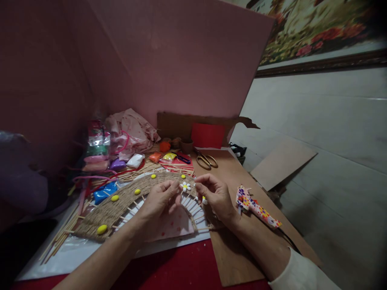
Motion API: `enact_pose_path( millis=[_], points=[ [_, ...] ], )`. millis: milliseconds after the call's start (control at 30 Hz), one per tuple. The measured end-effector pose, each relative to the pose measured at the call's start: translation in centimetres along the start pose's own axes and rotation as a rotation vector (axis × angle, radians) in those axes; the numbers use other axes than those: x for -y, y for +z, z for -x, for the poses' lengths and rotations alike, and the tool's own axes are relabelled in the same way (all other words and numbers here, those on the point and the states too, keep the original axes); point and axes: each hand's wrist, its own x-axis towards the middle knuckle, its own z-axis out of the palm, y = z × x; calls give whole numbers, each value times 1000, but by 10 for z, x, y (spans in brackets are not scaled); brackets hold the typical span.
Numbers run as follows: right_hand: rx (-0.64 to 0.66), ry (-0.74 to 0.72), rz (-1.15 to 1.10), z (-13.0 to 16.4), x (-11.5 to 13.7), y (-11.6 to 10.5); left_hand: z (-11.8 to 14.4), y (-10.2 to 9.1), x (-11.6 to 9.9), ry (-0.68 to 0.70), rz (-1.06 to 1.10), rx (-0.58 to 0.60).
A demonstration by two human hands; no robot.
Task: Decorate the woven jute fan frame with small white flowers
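1. A pink board wall (181, 60) stands behind a flat brown wooden board (232, 257).
2. A small white clay flower with a yellow middle (185, 186) sits on the curved woven straw fan (121, 201).
3. The left hand (159, 198) pinches beside the flower, fingers closed.
4. The right hand (215, 196) curls near it; what it holds is unclear.
5. Yellow clay blobs (102, 229) dot the fan; gold metal scissors (206, 160) lie behind.

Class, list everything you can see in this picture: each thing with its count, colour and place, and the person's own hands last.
woven fan: one, tan, centre of table
yellow blobs: about six, on fan
white flower: one, between fingertips
scissors: one, gold, on wooden board
clay packets: several, mixed colours, left rear
floral tool: one, right of hands
left hand: at flower
right hand: at flower
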Motion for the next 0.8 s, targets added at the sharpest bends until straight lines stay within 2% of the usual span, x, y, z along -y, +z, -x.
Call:
enact_pose_path(
  millis=[167, 433, 633, 800],
  points=[
    [5, 15, -25, -1, -1, 0, 1, 2, -1, 21, 84, -60],
    [69, 43, -28, -1, -4, -1, 1, -1, -2, -14, 18, -51],
    [35, 17, -7, -1, -3, -2, 1, 2, 0, -17, 148, -14],
    [44, 11, 34, 1, -3, -4, 1, 2, 0, -20, 137, -68]
  ],
)
